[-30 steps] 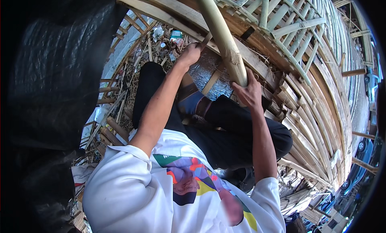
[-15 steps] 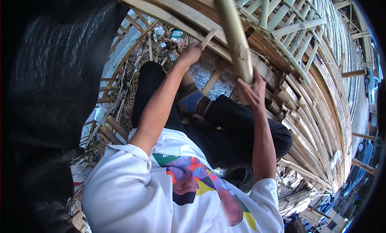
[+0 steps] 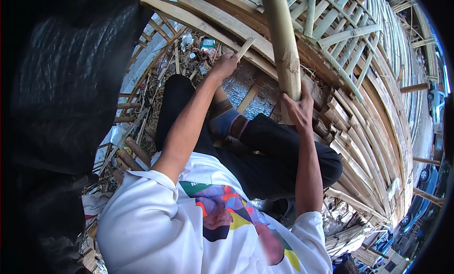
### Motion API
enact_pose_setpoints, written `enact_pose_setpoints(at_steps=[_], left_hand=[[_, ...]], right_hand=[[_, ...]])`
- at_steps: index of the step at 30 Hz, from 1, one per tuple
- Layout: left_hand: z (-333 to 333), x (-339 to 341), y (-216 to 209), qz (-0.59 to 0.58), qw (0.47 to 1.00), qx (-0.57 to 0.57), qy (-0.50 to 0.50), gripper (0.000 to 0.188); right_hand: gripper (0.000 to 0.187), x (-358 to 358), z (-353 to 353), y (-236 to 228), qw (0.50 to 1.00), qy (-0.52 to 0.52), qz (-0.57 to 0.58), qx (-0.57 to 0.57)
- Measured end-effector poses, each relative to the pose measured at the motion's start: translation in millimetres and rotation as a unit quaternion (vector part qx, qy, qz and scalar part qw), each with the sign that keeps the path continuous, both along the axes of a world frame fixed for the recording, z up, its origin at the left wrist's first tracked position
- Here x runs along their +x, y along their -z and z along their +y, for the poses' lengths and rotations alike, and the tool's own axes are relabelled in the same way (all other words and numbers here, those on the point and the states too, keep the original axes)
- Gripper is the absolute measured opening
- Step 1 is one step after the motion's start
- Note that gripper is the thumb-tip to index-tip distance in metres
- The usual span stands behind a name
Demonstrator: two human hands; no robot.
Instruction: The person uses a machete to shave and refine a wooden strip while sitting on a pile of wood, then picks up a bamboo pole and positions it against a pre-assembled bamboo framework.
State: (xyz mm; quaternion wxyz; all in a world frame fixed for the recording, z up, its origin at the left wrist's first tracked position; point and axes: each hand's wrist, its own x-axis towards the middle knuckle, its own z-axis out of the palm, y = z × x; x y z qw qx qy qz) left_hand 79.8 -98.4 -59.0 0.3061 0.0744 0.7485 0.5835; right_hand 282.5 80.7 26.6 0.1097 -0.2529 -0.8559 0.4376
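A thick, pale bamboo pole (image 3: 283, 42) rises from my right hand (image 3: 301, 107) and runs out past the top edge of the picture. My right fingers are wrapped round its lower end, above my bent right knee. To the left, my left hand (image 3: 224, 67) is closed on a short, flat wooden strip (image 3: 245, 48), which sticks out up and to the right from the fist. The two hands are apart, and the strip does not touch the pole.
Long wooden planks (image 3: 217, 29) lie ahead, under a bamboo lattice (image 3: 347, 38). Split bamboo lengths (image 3: 357, 146) are stacked at right. Shavings and litter (image 3: 191, 54) cover the ground at left, beside a dark plastic sheet (image 3: 71, 85). Shiny foil-like sheeting (image 3: 257, 104) lies between my legs.
The bamboo pole has shifted a little to the right, its upper part most. My left hand and the strip have moved slightly down; both grips stay the same.
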Motion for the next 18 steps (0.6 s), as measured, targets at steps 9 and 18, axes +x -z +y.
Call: enact_pose_setpoints(at_steps=[9, 18], left_hand=[[-15, 1, 3, 0.01, 1.0, -0.016, -0.012, 0.026], [-18, 3, 0, 0.068, 0.996, -0.06, 0.005, 0.037]], right_hand=[[0.072, -3, -6, 11, 0.995, -0.055, -0.082, 0.017], [0.071, -2, -13, 16, 0.991, -0.06, -0.093, 0.074]])
